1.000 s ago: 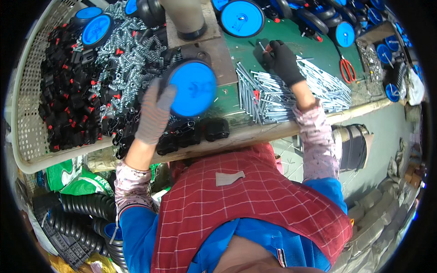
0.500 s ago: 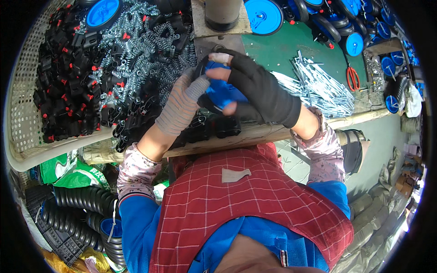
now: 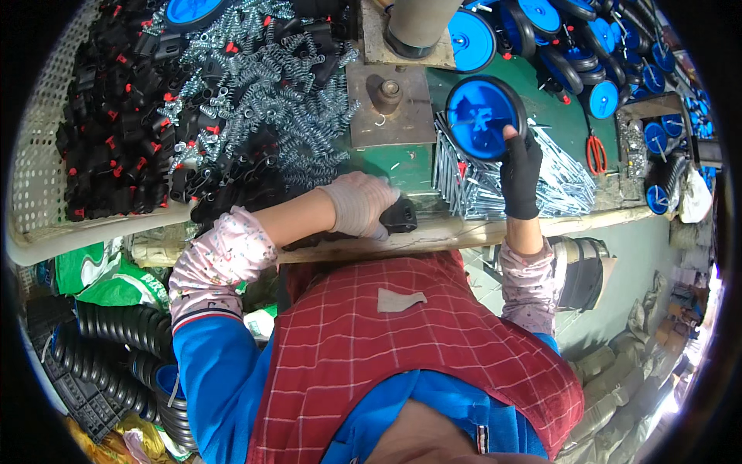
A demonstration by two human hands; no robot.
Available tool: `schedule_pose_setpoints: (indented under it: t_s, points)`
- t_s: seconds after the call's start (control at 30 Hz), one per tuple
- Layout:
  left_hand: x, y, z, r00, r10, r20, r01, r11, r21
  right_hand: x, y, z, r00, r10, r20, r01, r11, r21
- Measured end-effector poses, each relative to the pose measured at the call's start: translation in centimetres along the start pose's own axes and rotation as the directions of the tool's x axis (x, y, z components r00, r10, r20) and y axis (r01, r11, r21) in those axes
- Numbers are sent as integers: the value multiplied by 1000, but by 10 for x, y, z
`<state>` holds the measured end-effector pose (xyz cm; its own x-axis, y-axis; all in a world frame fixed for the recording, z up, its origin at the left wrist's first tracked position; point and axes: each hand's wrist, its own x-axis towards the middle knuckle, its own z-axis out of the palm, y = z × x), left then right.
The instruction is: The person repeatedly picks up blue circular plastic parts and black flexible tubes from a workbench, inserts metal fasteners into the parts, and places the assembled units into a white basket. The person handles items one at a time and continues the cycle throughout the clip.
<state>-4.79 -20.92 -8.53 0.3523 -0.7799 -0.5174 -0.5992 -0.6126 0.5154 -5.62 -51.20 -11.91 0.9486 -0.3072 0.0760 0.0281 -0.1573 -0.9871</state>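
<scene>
My right hand (image 3: 521, 176), in a black fingerless glove, grips a blue wheel (image 3: 481, 116) with a black tyre by its lower right rim. The thumb lies on the wheel's face, and the wheel is held tilted up above a pile of metal pins (image 3: 560, 182). At the bench's front edge, my left hand (image 3: 360, 204) wears a grey striped glove. Its fingers and thumb curl round a black plastic part (image 3: 401, 216), whose right end sticks out; the hand hides the rest.
A metal block with a bolt (image 3: 389, 97) stands before a thick post (image 3: 421, 23). Left lie heaped springs (image 3: 270, 100) and black parts with red tabs (image 3: 116, 147) in a perforated white basket (image 3: 39, 178). Red-handled scissors (image 3: 596, 155) and more wheels (image 3: 603, 100) are right.
My hands, together round the wheel before, have parted. The right hand has carried the wheel rightward over the pins; the left has come down to the black part at the bench edge.
</scene>
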Motion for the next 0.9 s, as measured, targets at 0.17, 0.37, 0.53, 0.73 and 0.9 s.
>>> schedule_pose_setpoints:
  t_s: [0.17, 0.37, 0.53, 0.73, 0.9]
  points:
    - [9, -15, -31, 834, -142, -533, -190, 833, -520, 13, 32, 15, 826, -564, -17, 493, 736, -463]
    - [27, -21, -55, 821, -481, -307, -286, 119, -951, 9, 8, 67, 978, -112, -175, 161, 942, 295]
    - [20, -17, -57, 832, -482, -274, -272, 75, -959, -2, -20, 88, 982, -117, -146, 128, 990, 68]
    - [18, -15, -61, 832, -462, -307, -254, 175, -951, -19, -36, 110, 944, -330, 25, 329, 944, 26]
    - [-23, -52, -81, 869, -329, -371, 2, 750, -661, -8, -43, 118, 845, -521, 122, 535, 810, -242]
